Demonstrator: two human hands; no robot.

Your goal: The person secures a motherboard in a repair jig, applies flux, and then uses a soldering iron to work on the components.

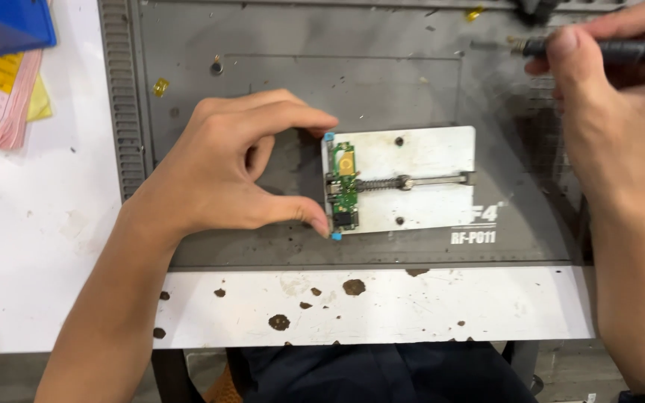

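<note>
Pinched between thumb and forefinger of the left hand is the left edge of a white holder plate: the forefinger tip touches the upper left corner, the thumb tip the lower left corner, each beside a small blue tab. Both fingers are spread wide around that short edge and press on it.

On the plate's left end sits a narrow green circuit board, upright along the edge, with a gold patch near its top and a dark chip near its bottom. A sprung metal clamp bar runs across the middle of the plate and meets the board's right side.

To the upper right, the right hand is closed around a black pen-shaped tool, gripped by thumb and fingers, its metal tip pointing left, well apart from the board.

Plate and board lie on a grey work mat, which rests on a white table with brown burn spots. Pink and yellow paper slips lie at the upper left, under a blue box.
</note>
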